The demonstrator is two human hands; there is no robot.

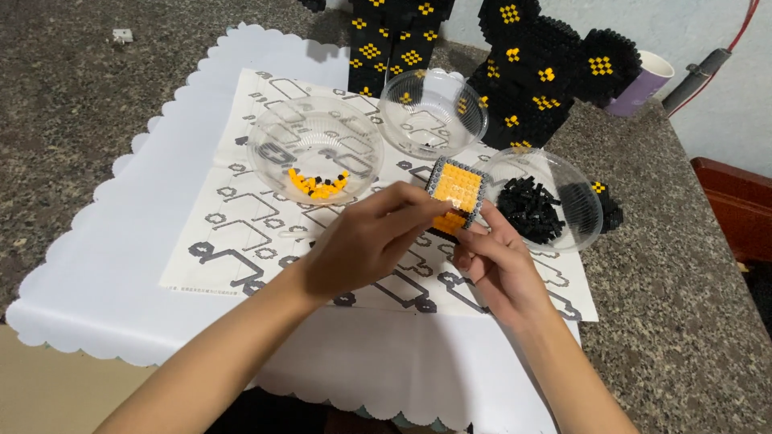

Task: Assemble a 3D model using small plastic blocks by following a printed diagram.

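Both my hands hold a small square block panel (457,190), orange studs inside a grey and black rim, above the printed instruction sheet (241,233). My left hand (366,241) reaches across from the left and its fingertips press on the panel's left edge. My right hand (498,261) grips the panel from below and from the right. Just behind it stand three clear plastic bowls: one with orange and black pieces (316,147), one almost bare (432,112), one full of black pieces (537,199).
A white scalloped mat (121,257) lies under the sheet on a speckled stone counter (675,305). Large black and orange block figures (531,76) stand at the back. A purple and white cup (643,80) sits at the far right.
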